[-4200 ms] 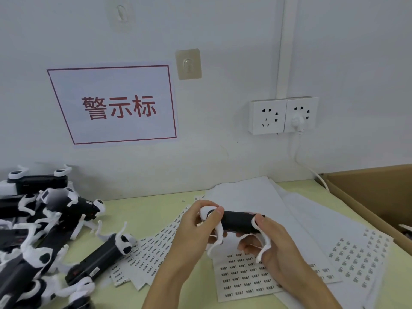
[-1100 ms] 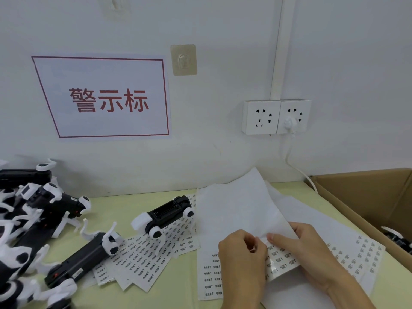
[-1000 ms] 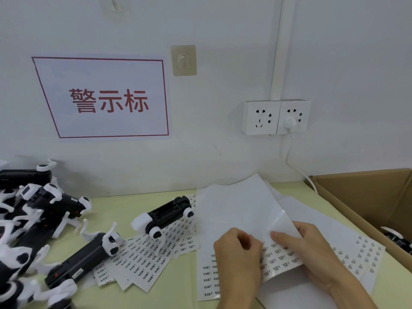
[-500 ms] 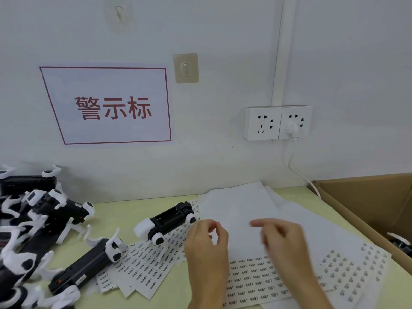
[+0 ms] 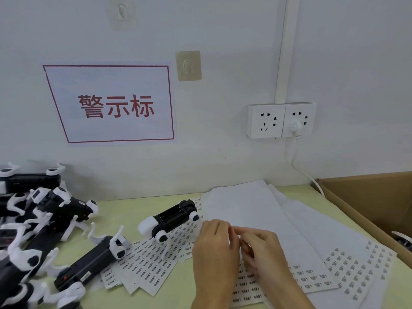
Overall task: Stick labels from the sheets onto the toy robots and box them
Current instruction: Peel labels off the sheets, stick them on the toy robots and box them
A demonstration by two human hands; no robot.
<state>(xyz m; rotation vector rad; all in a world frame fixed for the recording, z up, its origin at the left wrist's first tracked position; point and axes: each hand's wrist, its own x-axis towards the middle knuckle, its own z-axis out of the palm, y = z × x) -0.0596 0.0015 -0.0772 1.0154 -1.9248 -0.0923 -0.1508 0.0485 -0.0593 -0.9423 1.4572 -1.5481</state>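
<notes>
— Pale green surface (image 5: 142,202), isn't it? What takes up the most room on it?

— White label sheets (image 5: 249,210) fanned across the middle and right, some blank side up, others showing rows of small printed labels. At the right edge stands a brown cardboard box (image 5: 365,197), with part of a black-and-white toy just visible inside its near corner.

— And the toy robots?

— A heap of them (image 5: 44,219) lies at the left, black bodies with white legs, tangled over one another. One toy robot (image 5: 170,218) lies apart from the heap, on its back on the fanned sheets, just left of the hands.

— What are the hands doing?

— Both are raised just above the sheets, meeting in the middle. The left hand (image 5: 215,246) has its fingers (image 5: 223,226) curled, tips drawn towards the right hand. The right hand (image 5: 262,248) has its fingers (image 5: 247,231) curled too, tips touching or almost touching the left's.

— Pinching something?

— They look pinched together on something tiny, maybe a label, but I can't tell what it is. Neither hand touches the lone robot.
</notes>
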